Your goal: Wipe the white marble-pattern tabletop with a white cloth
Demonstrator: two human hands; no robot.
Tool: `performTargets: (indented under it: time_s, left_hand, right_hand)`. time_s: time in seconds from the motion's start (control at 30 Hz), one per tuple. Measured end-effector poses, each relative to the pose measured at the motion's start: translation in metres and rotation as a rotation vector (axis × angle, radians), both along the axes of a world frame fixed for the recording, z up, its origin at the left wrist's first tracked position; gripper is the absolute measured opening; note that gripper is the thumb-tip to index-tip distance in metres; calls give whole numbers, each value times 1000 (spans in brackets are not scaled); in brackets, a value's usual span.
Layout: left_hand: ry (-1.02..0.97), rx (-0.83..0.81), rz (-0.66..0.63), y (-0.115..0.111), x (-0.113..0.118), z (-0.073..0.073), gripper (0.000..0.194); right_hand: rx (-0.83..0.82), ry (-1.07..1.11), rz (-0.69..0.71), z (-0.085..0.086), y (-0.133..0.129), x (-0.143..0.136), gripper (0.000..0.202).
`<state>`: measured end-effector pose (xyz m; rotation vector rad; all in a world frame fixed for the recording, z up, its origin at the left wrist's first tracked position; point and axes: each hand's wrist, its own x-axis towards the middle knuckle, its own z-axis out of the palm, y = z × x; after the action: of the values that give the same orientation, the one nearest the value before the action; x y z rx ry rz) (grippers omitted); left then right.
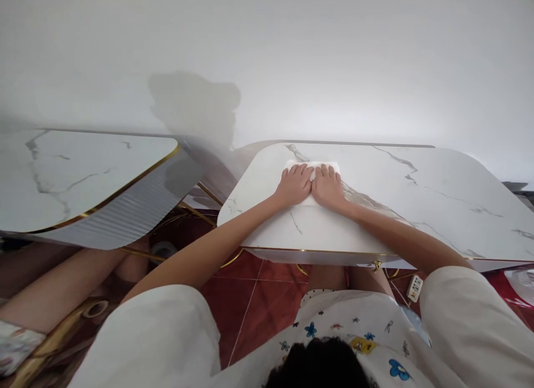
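Side by side on a white cloth or folded tissue lie my left hand and my right hand, palms down. Their fingers point toward the wall and look slightly spread, with the thumbs meeting in the middle. The white piece lies flat under both hands on the marble-patterned tabletop, left of its centre. Its far edge shows past my fingertips; how thick it is cannot be made out.
A second marble-patterned table with gold trim stands at the left, beside another person's bare legs. The white wall rises behind both tables. A power strip hangs below the front edge, near a gold knob.
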<state>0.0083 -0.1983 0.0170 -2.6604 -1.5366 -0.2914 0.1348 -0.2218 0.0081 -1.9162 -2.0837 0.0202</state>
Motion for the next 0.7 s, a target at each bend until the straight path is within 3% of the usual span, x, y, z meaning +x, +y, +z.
performTargets:
  time_s: [0.43, 0.57, 0.7]
  left_hand:
    - [21, -66, 47, -99, 0, -1, 53]
    - [-4, -69, 38, -113, -15, -4, 54]
    - [-6, -91, 46, -110, -36, -1, 54]
  right_hand:
    - [-35, -24, 85, -1, -95, 7, 55]
    - [-13, -14, 100, -4, -110, -5, 54]
    - [-29, -12, 116, 1, -107, -28, 54]
